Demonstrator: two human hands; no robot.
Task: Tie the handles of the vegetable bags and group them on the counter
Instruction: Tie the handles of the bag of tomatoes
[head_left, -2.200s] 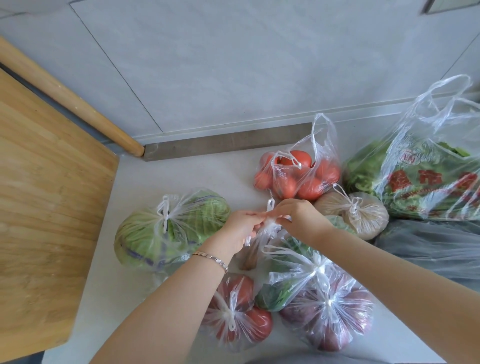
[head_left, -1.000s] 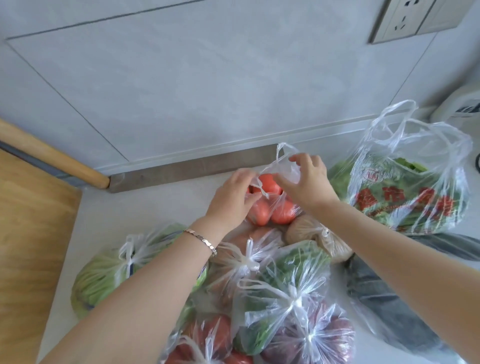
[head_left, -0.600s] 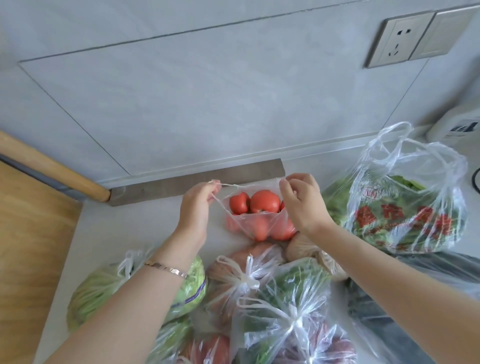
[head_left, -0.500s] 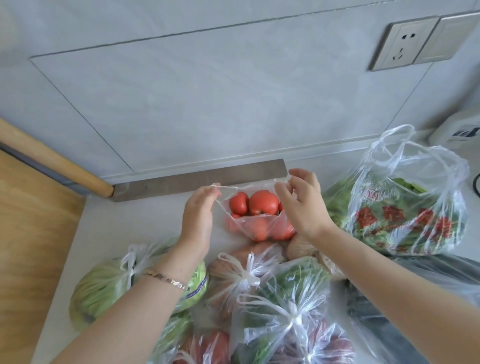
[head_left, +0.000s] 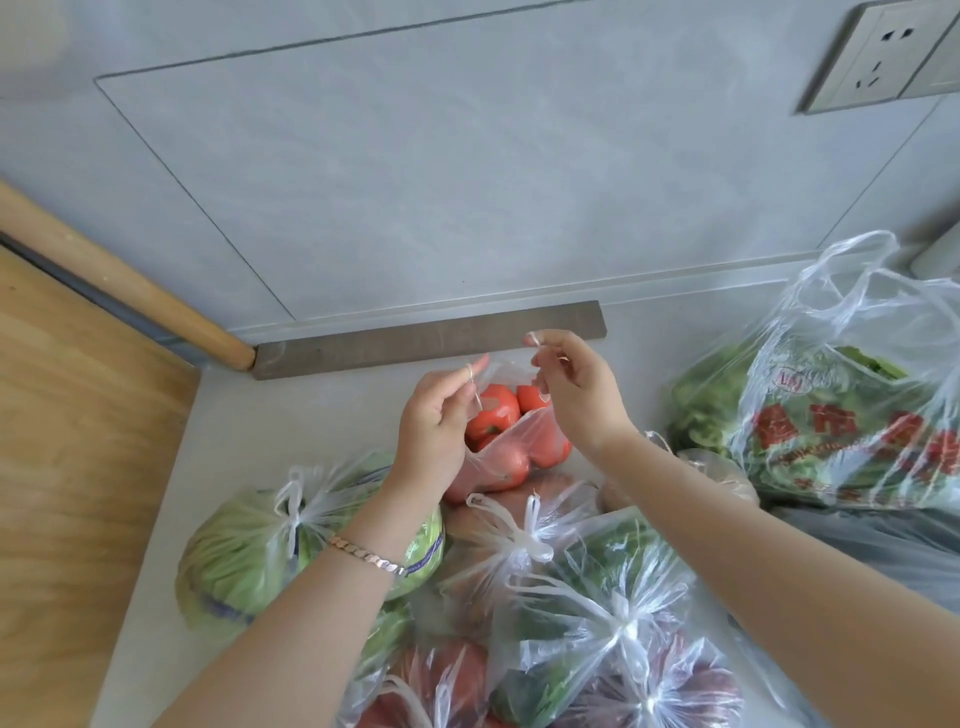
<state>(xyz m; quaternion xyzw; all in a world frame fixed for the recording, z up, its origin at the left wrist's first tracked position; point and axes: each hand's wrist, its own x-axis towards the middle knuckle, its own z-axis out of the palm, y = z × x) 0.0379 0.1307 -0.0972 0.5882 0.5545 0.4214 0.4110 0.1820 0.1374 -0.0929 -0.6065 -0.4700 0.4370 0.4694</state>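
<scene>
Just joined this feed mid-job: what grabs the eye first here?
Dead centre, the left hand and right hand each pinch a handle of the open tomato bag, holding them apart. Tied bags crowd the counter in front, a green cabbage bag at the left among them. At the right, a big red-printed bag of greens stands with its handles untied.

Left hand (head_left: 434, 431): thin metal bracelet (head_left: 366, 555) on the wrist, well behind the grip. Flat small links, rose-gold toned, silvery toward one end. Right hand (head_left: 582, 395): wrist and forearm bare.
</scene>
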